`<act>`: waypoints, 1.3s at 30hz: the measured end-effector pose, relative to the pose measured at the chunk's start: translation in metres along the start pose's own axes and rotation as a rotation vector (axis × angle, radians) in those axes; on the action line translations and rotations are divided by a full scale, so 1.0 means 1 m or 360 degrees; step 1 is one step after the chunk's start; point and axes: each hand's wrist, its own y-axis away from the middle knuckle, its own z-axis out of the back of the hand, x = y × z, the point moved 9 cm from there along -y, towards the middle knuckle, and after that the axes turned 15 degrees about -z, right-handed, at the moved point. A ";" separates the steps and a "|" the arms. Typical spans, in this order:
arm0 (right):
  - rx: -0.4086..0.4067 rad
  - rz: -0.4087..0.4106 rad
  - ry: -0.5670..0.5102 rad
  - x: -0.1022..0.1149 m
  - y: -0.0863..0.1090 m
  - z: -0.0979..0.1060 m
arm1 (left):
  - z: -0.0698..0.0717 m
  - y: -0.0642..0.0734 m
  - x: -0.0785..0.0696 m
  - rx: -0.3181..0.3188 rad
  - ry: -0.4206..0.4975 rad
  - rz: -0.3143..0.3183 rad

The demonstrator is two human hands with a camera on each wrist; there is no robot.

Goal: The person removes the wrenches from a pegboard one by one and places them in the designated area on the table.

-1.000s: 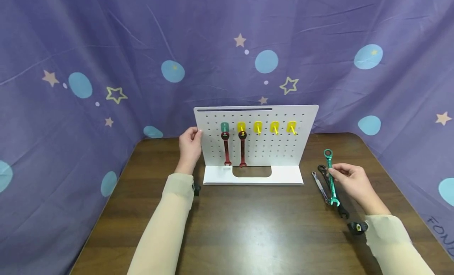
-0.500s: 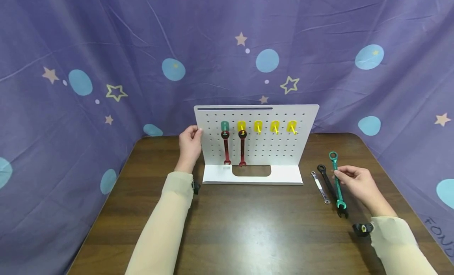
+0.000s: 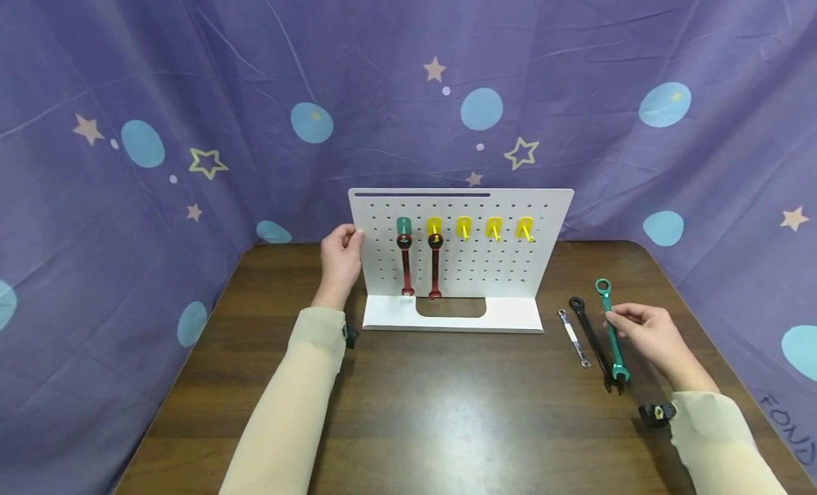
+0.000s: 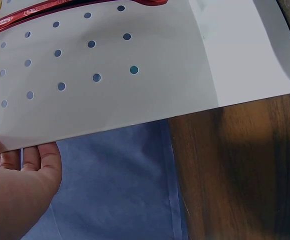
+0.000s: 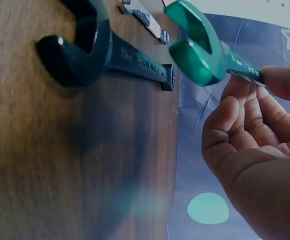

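Note:
My right hand pinches a green combination wrench by its shank, ring end away from me. In the right wrist view the green wrench hangs above the table, its open end toward the camera. Beside it on the table lie a black wrench and a smaller silver wrench. My left hand grips the left edge of a white pegboard, thumb in front. Two red wrenches hang there: one red wrench from a green hook, another red wrench from a yellow hook.
Three more yellow hooks, among them the middle yellow hook, stick out bare to the right on the board. The pegboard stands on a white base toward the back of the brown wooden table. A purple curtain hangs behind.
My right hand has moved right and slightly toward me with the green wrench, uncovering more of the black wrench. My left hand stays on the board's edge.

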 end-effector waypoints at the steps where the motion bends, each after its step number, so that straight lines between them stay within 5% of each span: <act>1: 0.0009 -0.0007 -0.0001 -0.001 0.000 -0.001 | 0.000 0.000 0.000 0.0002 0.0001 -0.0002; 39: 0.0110 -0.0164 0.0194 -0.026 -0.007 -0.001 | 0.000 0.000 -0.003 0.0006 0.0009 -0.0007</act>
